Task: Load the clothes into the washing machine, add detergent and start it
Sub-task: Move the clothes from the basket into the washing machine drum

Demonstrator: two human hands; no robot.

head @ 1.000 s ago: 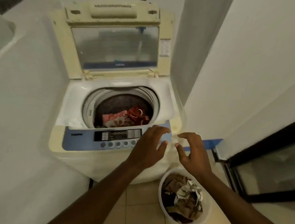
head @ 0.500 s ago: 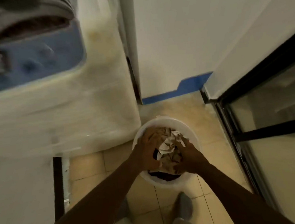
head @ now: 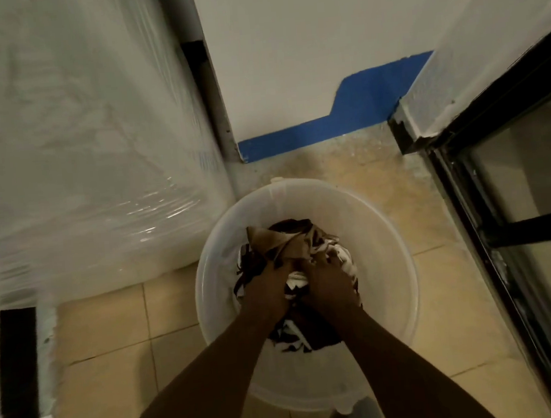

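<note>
A white plastic bucket (head: pixel 383 232) stands on the tiled floor beside the washing machine (head: pixel 78 142), whose plastic-wrapped front fills the left of the head view. Its drum and panel are out of view. Inside the bucket lies a bundle of brown, dark and white clothes (head: pixel 287 241). My left hand (head: pixel 268 292) and my right hand (head: pixel 331 285) are both down in the bucket, side by side, fingers curled into the clothes and gripping the bundle. Fingertips are buried in the fabric.
A white wall with a blue painted base strip (head: pixel 327 127) stands behind the bucket. A black-framed glass door (head: pixel 503 239) runs along the right. Beige floor tiles (head: pixel 114 356) lie between the machine and the bucket.
My view dropped from the open machine to the bucket. Both hands went from hovering at the control panel down into the bucket and closed on the clothes.
</note>
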